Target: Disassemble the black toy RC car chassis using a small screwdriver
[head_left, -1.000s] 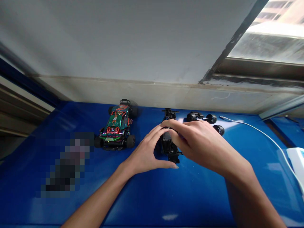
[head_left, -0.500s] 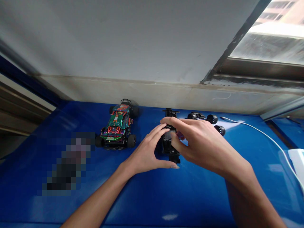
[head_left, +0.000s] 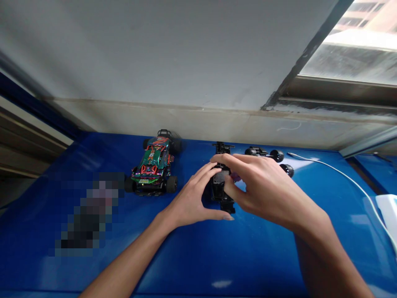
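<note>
A bare black toy-car chassis [head_left: 221, 187] lies lengthwise on the blue table [head_left: 217, 256], near its middle. My left hand [head_left: 192, 198] curves round the chassis's left side, thumb along its near end and fingertips on top. My right hand [head_left: 257, 186] comes over from the right and pinches at the top of the chassis with thumb and fingers; something small and purplish shows under them. A finished green and red toy car [head_left: 152, 165] stands to the left, apart from both hands.
Black wheels and an axle part [head_left: 268, 156] lie behind my right hand by the wall. A white cable [head_left: 341, 171] runs to a white device [head_left: 387, 207] at the right edge. A blurred-out dark object [head_left: 87, 215] lies at the left.
My right hand's fingers have shifted slightly on the chassis top. The left hand and the chassis stay where they were.
</note>
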